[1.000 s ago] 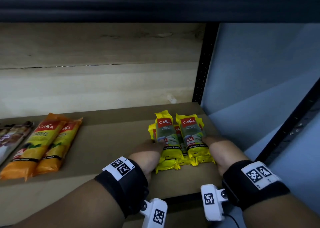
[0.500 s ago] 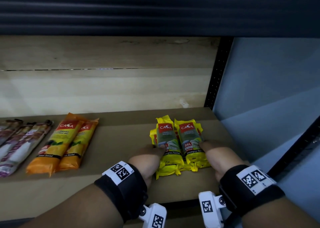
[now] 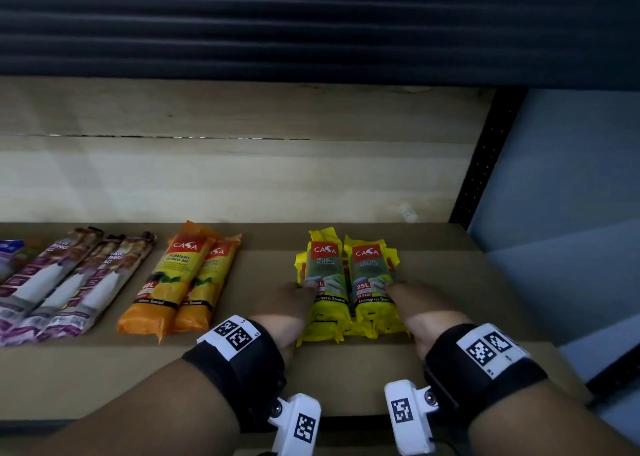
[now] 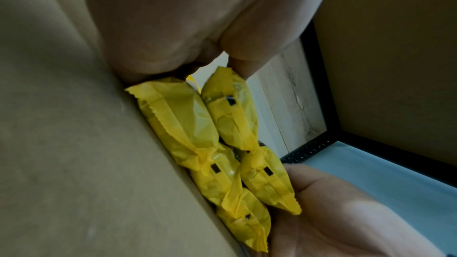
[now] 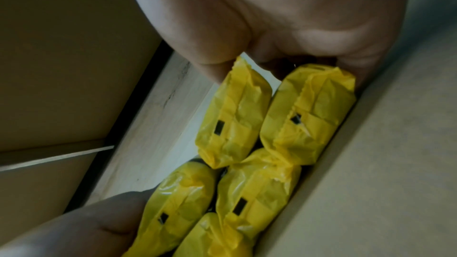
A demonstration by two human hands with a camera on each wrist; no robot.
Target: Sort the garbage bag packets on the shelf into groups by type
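Nearest the camera, 2 forearms reach in over the front edge of the brown shelf (image 3: 104, 369), each wrapped in a black wrist strap carrying white coded tags. Just past the straps, the left hand (image 3: 291, 308) sits against the left flank of the yellow packets (image 3: 346, 282), and the right hand (image 3: 420, 308) against the right flank, so the stack is squeezed between them. Both hands lie on their outer edges on the shelf board. The wrist views show each thumb hooked over a top packet, palms hard against the wrappers and the stack gripped from both sides; the other fingers are mostly hidden behind the pile.

From the left wrist, the yellow packets (image 4: 222, 144) show their crimped near ends, stacked in 2 layers, with at least 5 ends visible. The right wrist view sees the same yellow packets (image 5: 247, 153) bunched tight against the shelf board.

Further left along the shelf, well apart from the yellow stack, 2 orange packets (image 3: 180, 282) lie side by side, touching, marked 60L and lemon scented. Beyond them, at the left edge, the purple and white packets (image 3: 62, 282) lie flat in a row, slanting away.

Behind everything runs the pale wooden back panel (image 3: 242, 178), with a black perforated upright (image 3: 481, 164) at the right corner and a dark ribbed shutter (image 3: 311, 22) above.
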